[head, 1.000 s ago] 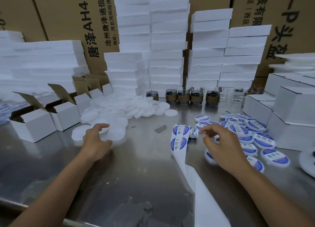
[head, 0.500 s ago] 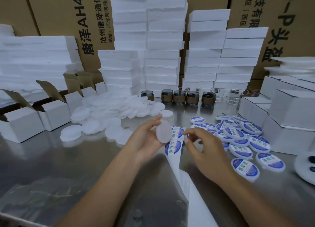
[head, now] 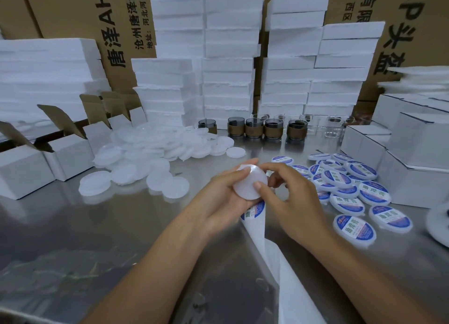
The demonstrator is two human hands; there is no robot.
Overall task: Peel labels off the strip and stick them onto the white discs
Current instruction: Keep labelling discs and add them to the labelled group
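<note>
The left hand (head: 218, 202) cups a blank white disc (head: 246, 186) in curled fingers over the label strip (head: 255, 212), while the right hand (head: 294, 202) pinches its rim, thumb on its face, probably steadying it to take a label, beside the labelled discs (head: 352, 195).

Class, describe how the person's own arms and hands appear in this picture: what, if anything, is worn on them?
The left forearm and right forearm are bare down to the picture's lower edge; no sleeves show. The left hand and right hand wear no gloves, and no ring, watch or bracelet shows. The visible fingernails are short and unpainted.
</note>
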